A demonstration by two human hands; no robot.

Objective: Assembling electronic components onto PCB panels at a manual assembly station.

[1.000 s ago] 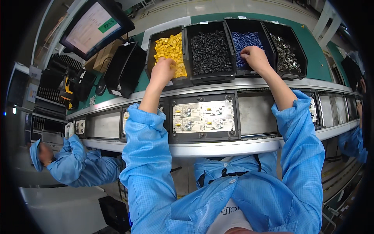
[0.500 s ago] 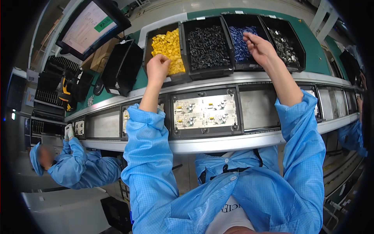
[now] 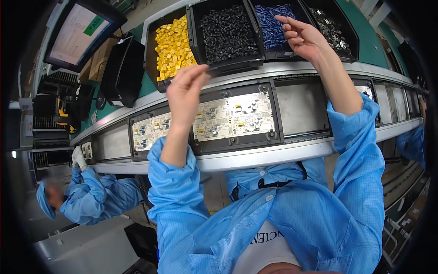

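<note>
My left hand [image 3: 186,93] is raised over the near edge of the conveyor, just in front of the bins of yellow and black parts. Its thumb and fingertips are pressed together; whatever they may hold is too small to make out. Over the bin of blue cylindrical components [image 3: 273,39], my right hand [image 3: 302,39] has its index finger stretched out and the other fingers loosely bent and apart. No part shows in it. Below my left hand, a circuit board [image 3: 235,119] with yellow and dark components lies in a black carrier frame. Another circuit board [image 3: 146,133] sits to its left, partly behind my forearm.
Side by side stand bins of yellow block components [image 3: 173,48], black cylindrical components [image 3: 228,34] and clear-and-metallic parts [image 3: 331,32]. The conveyor's metal rail [image 3: 246,155] runs in front of me. A monitor [image 3: 80,36], a scanner [image 3: 61,112] and a gloved co-worker [image 3: 98,194] are at left.
My left hand has moved from the yellow bin toward me and above the circuit board. My right hand remains over the blue parts, its fingers now more spread. The whole view has shifted slightly.
</note>
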